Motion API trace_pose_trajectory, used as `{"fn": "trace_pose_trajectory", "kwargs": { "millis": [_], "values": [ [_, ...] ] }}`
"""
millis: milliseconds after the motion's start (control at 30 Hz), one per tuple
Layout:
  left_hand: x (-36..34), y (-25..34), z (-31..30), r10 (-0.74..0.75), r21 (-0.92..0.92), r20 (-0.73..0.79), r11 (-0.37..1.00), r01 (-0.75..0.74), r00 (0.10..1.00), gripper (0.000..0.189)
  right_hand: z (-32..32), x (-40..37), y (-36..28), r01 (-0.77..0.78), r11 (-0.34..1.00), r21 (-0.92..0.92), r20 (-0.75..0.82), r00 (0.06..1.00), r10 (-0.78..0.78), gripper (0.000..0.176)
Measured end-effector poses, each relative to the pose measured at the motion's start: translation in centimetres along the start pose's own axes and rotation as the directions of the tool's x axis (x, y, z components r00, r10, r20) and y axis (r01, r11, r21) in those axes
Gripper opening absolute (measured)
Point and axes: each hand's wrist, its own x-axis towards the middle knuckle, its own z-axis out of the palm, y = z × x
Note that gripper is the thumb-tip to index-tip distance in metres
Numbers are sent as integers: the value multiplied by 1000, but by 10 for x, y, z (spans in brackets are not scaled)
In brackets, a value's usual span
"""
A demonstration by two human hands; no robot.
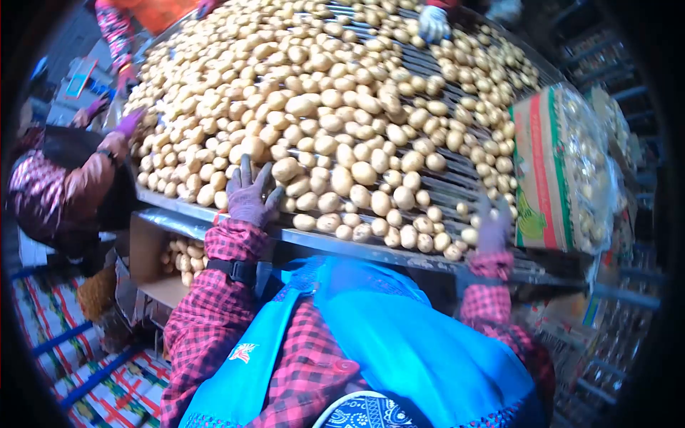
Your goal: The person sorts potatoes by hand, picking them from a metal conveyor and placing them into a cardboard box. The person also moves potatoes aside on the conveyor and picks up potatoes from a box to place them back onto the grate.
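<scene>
Many potatoes (328,121) cover a slatted metal table (457,182). My left hand (251,194), in a purple-grey glove, rests at the near edge with its fingers spread against the potatoes, and nothing is gripped in it. At the right, my right hand (494,225), also gloved, is over the near edge beside a few potatoes; motion blurs its fingers, which point away from me and look apart. No held item shows in it.
An upright carton (539,167) with plastic-wrapped potatoes stands at the right edge. Below the table at left, an open cardboard box (146,250) holds potatoes. Co-workers' gloved hands are at the left (128,123) and far side (433,25). A metal rim (342,246) runs before me.
</scene>
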Motion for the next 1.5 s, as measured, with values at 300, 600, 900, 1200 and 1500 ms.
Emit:
{"fn": "trace_pose_trajectory", "kwargs": {
  "millis": [300,600,900,1200,1500],
  "values": [
    [-27,-61,-5,-364,-618,-26,738,272,931,33,40,-33,24,-32,959,-281,236,966,101,76],
    [103,-30,-5,-268,-76,3,960,268,963,78,109,16,-83,22,999,-30,631,776,2,60],
    [86,-54,-16,-247,-955,297,-101,280,923,67,147,-25,-128,917,399,-25,808,254,-532,57],
    [-6,6,-41,-126,-319,296,-948,-26,947,62,194,-8,-157,982,116,151,850,-69,-522,49],
    [-63,5,-52,-148,-356,318,-934,-26,936,51,181,-64,-170,-694,646,319,932,103,-349,59]
  ]
}}
